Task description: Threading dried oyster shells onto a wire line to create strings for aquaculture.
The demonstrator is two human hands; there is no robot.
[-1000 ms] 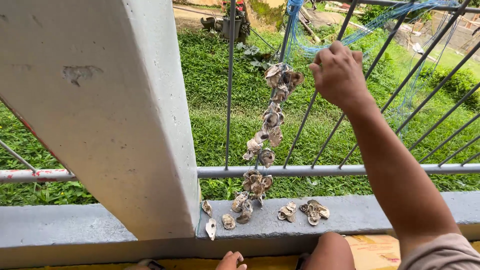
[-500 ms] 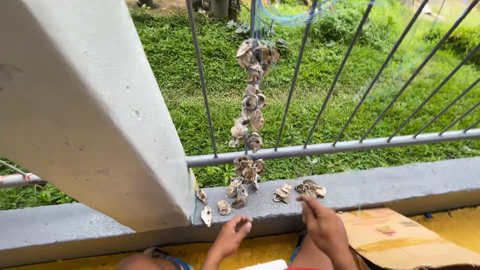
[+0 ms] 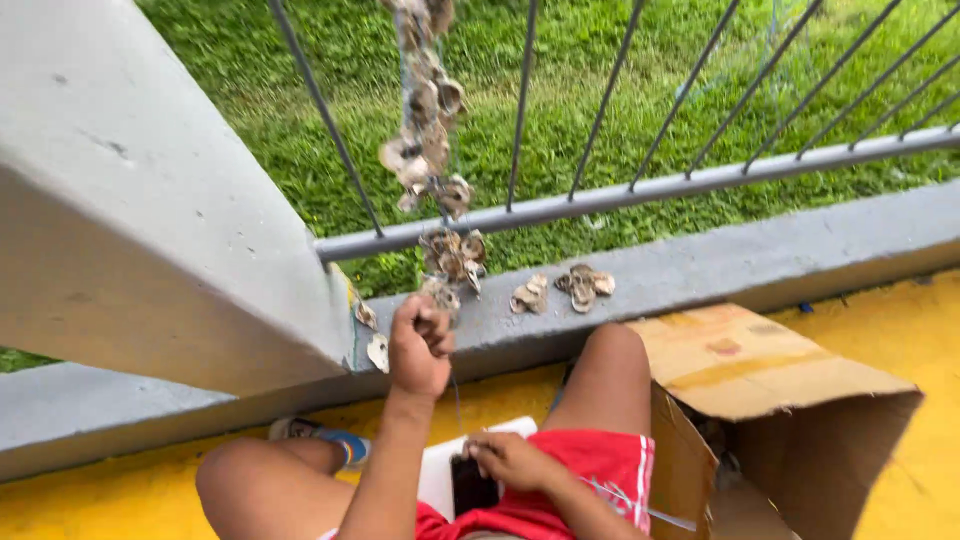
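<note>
A string of oyster shells [image 3: 428,130] hangs down along the metal railing [image 3: 640,188]. My left hand [image 3: 420,345] is raised to the concrete ledge [image 3: 720,270] and is closed around the lowest shells of the string. A thin thread runs from that fist down toward my lap. My right hand [image 3: 510,460] rests on my red shorts, fingers pinched at the thread next to a dark flat object [image 3: 470,485] lying on a white board [image 3: 440,470]. Loose shells [image 3: 560,288] lie on the ledge to the right of my left hand.
A thick grey concrete post [image 3: 150,200] stands at the left. An open cardboard box [image 3: 780,400] sits on the yellow floor by my right knee. Two more shells [image 3: 372,335] lie at the post's foot. Grass lies beyond the railing.
My view has tilted down. My left hand has risen from my lap and closed on the bottom of the shell string. My right hand has dropped from the ledge to my lap.
</note>
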